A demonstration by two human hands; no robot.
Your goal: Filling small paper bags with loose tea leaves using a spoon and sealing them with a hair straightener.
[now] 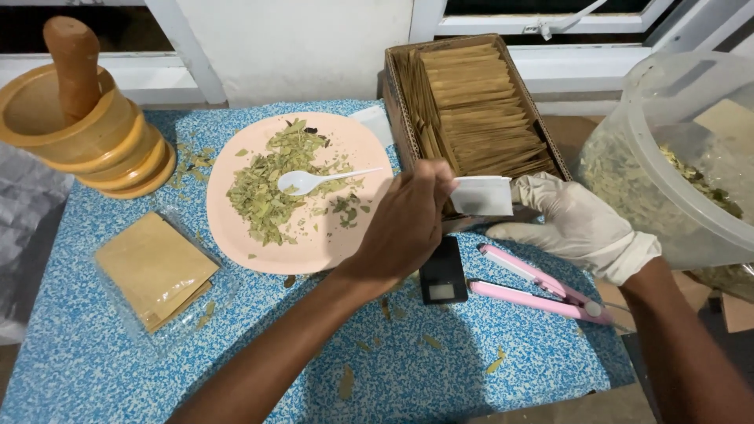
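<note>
Two hands meet at the frame's centre: my bare left hand (404, 228) and gloved right hand (577, 224) both pinch a small white sachet (481, 195), held over the cardboard box (471, 102) of brown packets, right of the pink plate (357, 149) of dried leaves.

Smooth turned wood on the mortar (86, 129) and pestle (72, 63), a soft sheen. The plate (306, 247) is matt pink plastic, the spoon (314, 181) glossy white plastic. Dry, crinkled leaves (263, 192). A thin rubbery glove covers the right hand (569, 224), pinching a white paper sachet (481, 195). Rough cardboard box (397, 110), speckled blue counter (102, 369).
</note>
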